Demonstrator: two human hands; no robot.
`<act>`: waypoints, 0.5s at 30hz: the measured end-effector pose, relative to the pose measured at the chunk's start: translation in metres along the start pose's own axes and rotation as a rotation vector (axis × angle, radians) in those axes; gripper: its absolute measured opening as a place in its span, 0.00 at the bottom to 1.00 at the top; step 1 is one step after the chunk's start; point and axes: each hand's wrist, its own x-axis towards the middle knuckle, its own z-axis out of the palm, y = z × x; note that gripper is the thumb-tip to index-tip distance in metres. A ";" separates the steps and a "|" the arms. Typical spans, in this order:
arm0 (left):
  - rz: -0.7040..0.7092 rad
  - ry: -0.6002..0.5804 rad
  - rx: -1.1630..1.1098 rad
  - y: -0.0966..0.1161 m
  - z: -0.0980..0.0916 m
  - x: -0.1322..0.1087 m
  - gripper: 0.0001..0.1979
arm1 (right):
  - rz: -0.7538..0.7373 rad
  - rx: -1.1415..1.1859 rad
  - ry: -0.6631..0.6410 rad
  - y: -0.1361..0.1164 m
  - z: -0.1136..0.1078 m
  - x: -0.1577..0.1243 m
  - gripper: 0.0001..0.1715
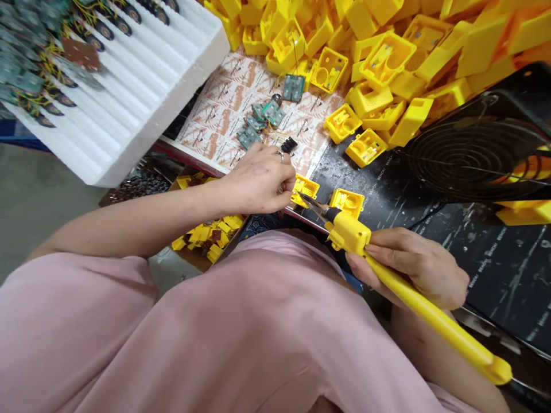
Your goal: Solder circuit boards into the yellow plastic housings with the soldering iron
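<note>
Yellow casing [309, 184] sits at the near edge of the black bench [400, 201], right at the fingertips of the left hand [263, 179] — its left side is partly hidden behind the bent fingers and thumb. Those fingers are drawn close together; whether they pinch the casing itself or some small part at it, I cannot tell. On the other side, the right hand [424, 267] is closed firmly around the handle of a yellow tool [352, 232], whose long handle slants down over the forearm. Its slim metal tip reaches to the casing, close by the left fingertips — contact is too small to make out. A second casing [348, 202] lies just to the right, beyond the tool's head and touched by neither hand. Past the left knuckles, small black parts [289, 144] and green circuit boards [273, 113] rest on a patterned sheet [215, 135]. Farther back is a heap of yellow casings [387, 57], with a black fan [469, 149] beside it.
</note>
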 end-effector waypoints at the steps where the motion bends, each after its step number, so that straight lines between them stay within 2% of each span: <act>1: -0.003 -0.018 0.005 0.000 -0.001 0.002 0.06 | -0.016 -0.005 -0.015 0.001 0.000 0.001 0.14; 4: 0.004 -0.057 0.005 0.000 -0.004 0.007 0.06 | -0.045 -0.021 -0.069 0.002 0.001 0.004 0.12; 10: 0.051 -0.070 0.000 -0.001 -0.003 0.016 0.06 | -0.097 -0.019 -0.134 -0.003 -0.004 0.011 0.16; 12: 0.053 -0.088 0.020 0.000 -0.003 0.017 0.05 | -0.066 -0.015 -0.168 -0.006 -0.009 0.011 0.12; 15: 0.054 -0.088 0.053 0.001 -0.004 0.018 0.05 | 0.052 -0.046 -0.122 -0.009 -0.017 0.007 0.05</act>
